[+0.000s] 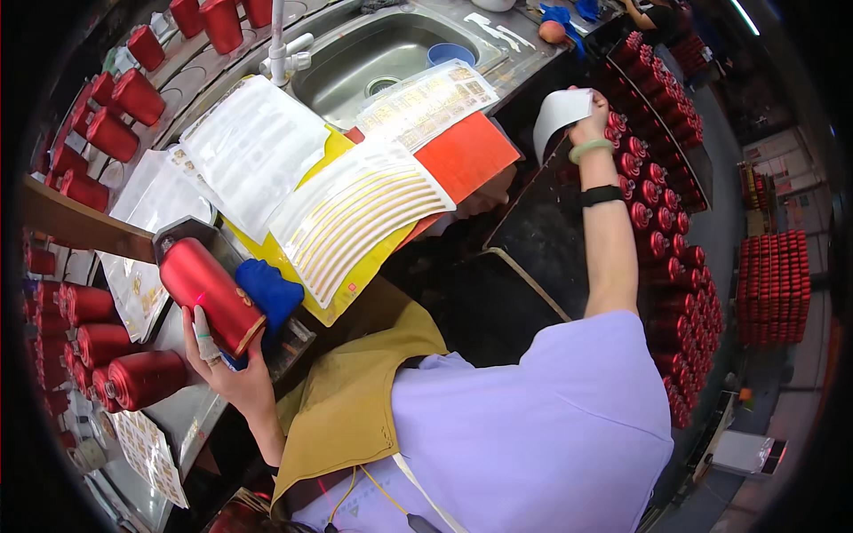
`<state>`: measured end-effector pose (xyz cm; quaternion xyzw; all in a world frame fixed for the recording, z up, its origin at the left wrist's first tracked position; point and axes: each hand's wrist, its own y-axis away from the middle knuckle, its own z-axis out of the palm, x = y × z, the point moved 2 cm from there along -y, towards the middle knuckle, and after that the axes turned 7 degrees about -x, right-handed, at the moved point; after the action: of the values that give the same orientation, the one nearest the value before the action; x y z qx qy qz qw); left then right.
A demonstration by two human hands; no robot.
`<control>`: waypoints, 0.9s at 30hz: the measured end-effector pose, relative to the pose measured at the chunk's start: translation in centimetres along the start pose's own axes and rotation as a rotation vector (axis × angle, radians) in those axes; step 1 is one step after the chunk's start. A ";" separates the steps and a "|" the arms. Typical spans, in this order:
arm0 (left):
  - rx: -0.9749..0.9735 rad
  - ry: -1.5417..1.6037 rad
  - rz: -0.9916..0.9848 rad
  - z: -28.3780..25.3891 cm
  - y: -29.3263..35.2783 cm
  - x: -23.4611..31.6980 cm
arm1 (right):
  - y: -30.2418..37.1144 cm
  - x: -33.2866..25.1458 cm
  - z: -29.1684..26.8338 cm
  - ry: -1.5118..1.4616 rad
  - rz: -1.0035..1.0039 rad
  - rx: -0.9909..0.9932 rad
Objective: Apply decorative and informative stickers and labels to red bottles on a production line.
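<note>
My left hand (233,373) is closed round the lower end of a shiny red bottle (209,289), which tilts with its neck end against a dark holder (182,233). Pale tape wraps one of its fingers. A crumpled blue cloth (269,295) lies just beside that bottle. Far off to the right, my right hand (593,123) pinches the edge of a curling white sheet (560,114) above the rows of red bottles. Between my hands, a white sheet with curved gold strips (360,222) rests on a yellow folder (333,306).
Behind the sheets is a steel sink (338,84) with a blue bowl (451,55) and a tap (278,58). More red bottles (147,377) crowd the left bench. Racked red bottles (662,244) stand close at the right. A red-orange sheet (471,160) overhangs the bench edge.
</note>
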<state>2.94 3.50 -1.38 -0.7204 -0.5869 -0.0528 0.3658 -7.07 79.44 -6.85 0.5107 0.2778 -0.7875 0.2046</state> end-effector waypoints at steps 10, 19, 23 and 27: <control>0.014 -0.017 -0.066 -0.6 0.9 0.6 | 7.3 7.3 4.1 0.235 0.161 0.052; -0.013 -0.045 -0.064 -0.4 0.4 0.9 | 11.2 -0.1 20.3 0.960 -0.208 -0.675; -0.003 -0.009 -0.088 -0.4 0.4 0.9 | 14.2 2.0 28.9 0.996 -0.232 -1.166; -0.018 -0.022 -0.082 -0.4 0.2 1.0 | 12.8 6.7 32.3 1.234 -0.379 -1.289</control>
<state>3.61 4.08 -0.63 -0.6997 -0.6192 -0.0651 0.3504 -24.23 48.57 -5.45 0.5737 0.8035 -0.0872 0.1328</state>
